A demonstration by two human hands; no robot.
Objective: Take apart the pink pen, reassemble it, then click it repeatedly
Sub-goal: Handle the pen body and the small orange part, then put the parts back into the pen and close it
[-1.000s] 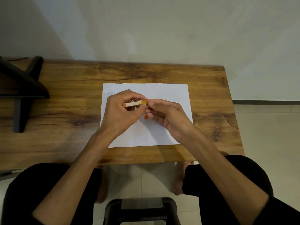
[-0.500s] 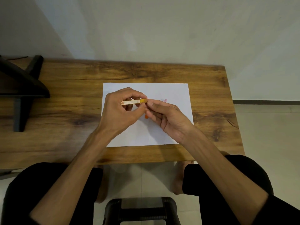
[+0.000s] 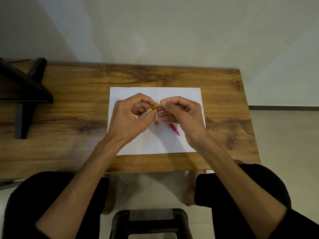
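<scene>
My left hand (image 3: 131, 118) grips the pen barrel (image 3: 149, 110), a pale tube with an amber end, tilted up to the right above the white paper (image 3: 155, 144). My right hand (image 3: 183, 114) pinches a thin part at the barrel's amber end, probably the refill; most of it is hidden by the fingers. A small orange piece (image 3: 156, 123) lies on the paper just below the hands. A pink pen section with a pointed tip (image 3: 174, 128) lies on the paper under my right hand.
The paper lies on a wooden table (image 3: 69, 121) against a pale wall. A black stand (image 3: 22, 94) occupies the table's left end. A dark stool (image 3: 150, 223) stands between my knees below the table's front edge.
The barrel has tilted from level to slanting up to the right. My right hand has shifted right and up, uncovering the pink tip section on the paper.
</scene>
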